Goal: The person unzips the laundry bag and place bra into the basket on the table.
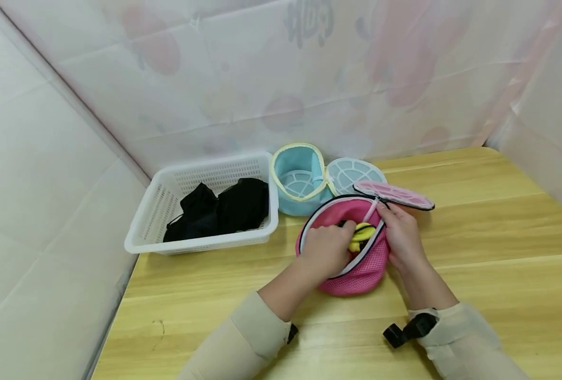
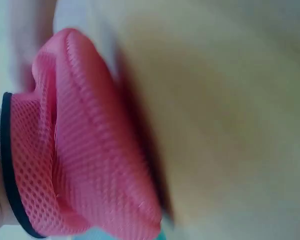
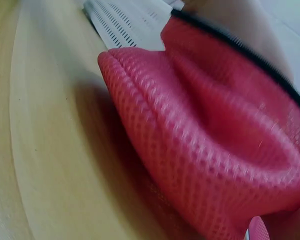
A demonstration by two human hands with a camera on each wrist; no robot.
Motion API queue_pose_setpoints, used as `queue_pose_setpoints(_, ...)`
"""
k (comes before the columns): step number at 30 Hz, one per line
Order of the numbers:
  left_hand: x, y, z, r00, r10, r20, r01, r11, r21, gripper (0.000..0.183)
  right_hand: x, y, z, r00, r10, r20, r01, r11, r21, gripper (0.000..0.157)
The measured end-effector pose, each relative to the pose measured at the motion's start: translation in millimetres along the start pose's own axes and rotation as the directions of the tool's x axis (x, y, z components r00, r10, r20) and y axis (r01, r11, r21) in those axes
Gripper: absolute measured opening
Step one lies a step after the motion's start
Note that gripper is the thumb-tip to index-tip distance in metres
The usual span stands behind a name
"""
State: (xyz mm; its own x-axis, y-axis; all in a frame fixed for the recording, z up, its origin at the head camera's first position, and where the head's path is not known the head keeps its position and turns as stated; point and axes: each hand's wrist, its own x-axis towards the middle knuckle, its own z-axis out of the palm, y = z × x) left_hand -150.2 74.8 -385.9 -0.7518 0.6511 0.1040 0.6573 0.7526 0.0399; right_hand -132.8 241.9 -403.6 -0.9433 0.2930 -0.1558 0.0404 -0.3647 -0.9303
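Note:
A round pink mesh laundry bag [image 1: 352,282] is tilted over the table, its zipped lid [image 1: 397,194] flipped back to the far right. My left hand [image 1: 326,248] reaches in through the opening, fingers curled at a yellow-and-black cloth item [image 1: 364,232] whose lower part is hidden inside. With thumb and fingers, my right hand [image 1: 404,237] grips the bag's rim near the lid's hinge. In the left wrist view, the bag's mesh side [image 2: 100,150] fills the left part. The right wrist view shows its sagging, creased wall [image 3: 190,135] and black zipper edge.
A white plastic basket [image 1: 200,244] holding black cloth items [image 1: 243,206] stands at the back left. Beside it, a light blue mesh laundry bag [image 1: 300,206] sits behind the pink one, its lid [image 1: 355,174] laid out to the right. A printed curtain [image 1: 271,79] hangs along the table's back edge.

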Motion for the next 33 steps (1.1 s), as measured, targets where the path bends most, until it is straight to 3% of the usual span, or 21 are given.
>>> queue_pose_setpoints(3, -0.3, -13.8, -17.4, 0.996, -0.076, -0.042, 0.068, 0.982, -0.174, 0.038, 0.8, 2.6, 0.3, 1.0, -0.019, 0.003, 0.019, 1.0, 0.022, 0.031)
queue_pose_setpoints(5, -1.9, -23.7, -32.3, 0.988, -0.134, -0.074, 0.103, 0.939, -0.328, 0.039, 1.9, 4.3, 2.0, 0.999, -0.045, 0.005, 0.044, 0.998, 0.047, 0.022)
queue_pose_setpoints(8, -6.4, -37.7, -54.9, 0.963, -0.232, -0.135, 0.118, 0.816, -0.565, 0.041, 2.3, 4.9, 4.4, 0.998, -0.055, 0.004, 0.054, 0.993, 0.107, 0.015)
queue_pose_setpoints(11, -14.2, -52.7, -75.8, 0.919, -0.332, -0.214, 0.078, 0.683, -0.726, 0.043, 1.6, 3.6, 5.9, 0.999, -0.039, 0.004, 0.038, 0.989, 0.141, 0.016)
queue_pose_setpoints(13, -20.7, -66.2, -89.2, 0.875, -0.384, -0.295, 0.023, 0.642, -0.766, 0.043, 1.0, 2.3, 5.9, 1.0, -0.027, 0.001, 0.027, 0.989, 0.146, 0.017)
queue_pose_setpoints(15, -28.5, -83.2, -102.8, 0.825, -0.422, -0.376, -0.018, 0.645, -0.764, 0.037, 0.5, 0.8, 5.3, 1.0, -0.03, -0.01, 0.031, 0.99, 0.136, 0.018)
queue_pose_setpoints(18, -41.5, -115.0, -121.1, 0.764, -0.453, -0.459, -0.022, 0.693, -0.721, 0.04, 0.8, -0.6, 3.5, 0.999, -0.035, -0.023, 0.038, 0.99, 0.139, 0.02)
queue_pose_setpoints(20, -49.3, -137.5, -127.2, 0.749, -0.463, -0.475, 0.034, 0.742, -0.67, 0.045, 2.2, -1.0, 1.6, 0.999, -0.042, -0.031, 0.046, 0.991, 0.125, 0.026)
queue_pose_setpoints(21, -52.0, -148.6, -127.4, 0.749, -0.46, -0.477, 0.065, 0.767, -0.638, 0.047, 2.9, -1.0, 0.5, 0.999, -0.041, -0.032, 0.044, 0.991, 0.124, 0.031)
queue_pose_setpoints(23, -54.9, -169.7, -121.5, 0.767, -0.438, -0.469, 0.144, 0.83, -0.54, 0.052, 4.7, -0.8, -1.6, 0.999, -0.031, -0.034, 0.035, 0.993, 0.115, 0.041)
queue_pose_setpoints(26, -54.1, -196.2, -101.7, 0.841, -0.379, -0.386, 0.255, 0.907, -0.336, 0.058, 6.6, -0.1, -3.4, 0.998, -0.015, -0.055, 0.02, 0.996, 0.091, 0.053)
queue_pose_setpoints(28, -52.3, -209.0, -86.0, 0.907, -0.357, -0.222, 0.305, 0.923, -0.236, 0.07, 7.4, 0.2, -4.4, 0.998, 0.007, -0.068, -0.001, 0.997, 0.083, 0.057)
queue_pose_setpoints(29, -51.8, -213.8, -78.4, 0.93, -0.35, -0.11, 0.323, 0.923, -0.209, 0.078, 7.6, 0.1, -4.7, 0.997, 0.016, -0.073, -0.011, 0.997, 0.075, 0.058)
queue_pose_setpoints(30, -51.4, -217.8, -71.5, 0.938, -0.346, 0.008, 0.341, 0.918, -0.205, 0.086, 7.7, -0.1, -5.2, 0.997, 0.026, -0.074, -0.021, 0.997, 0.072, 0.06)
queue_pose_setpoints(31, -51.5, -220.7, -65.3, 0.929, -0.35, 0.12, 0.368, 0.907, -0.206, 0.093, 7.8, -0.4, -5.7, 0.997, 0.035, -0.076, -0.03, 0.997, 0.071, 0.062)
queue_pose_setpoints(33, -51.8, -225.5, -55.0, 0.892, -0.359, 0.276, 0.423, 0.878, -0.225, 0.098, 8.2, -0.4, -6.8, 0.997, 0.05, -0.066, -0.045, 0.996, 0.08, 0.064)
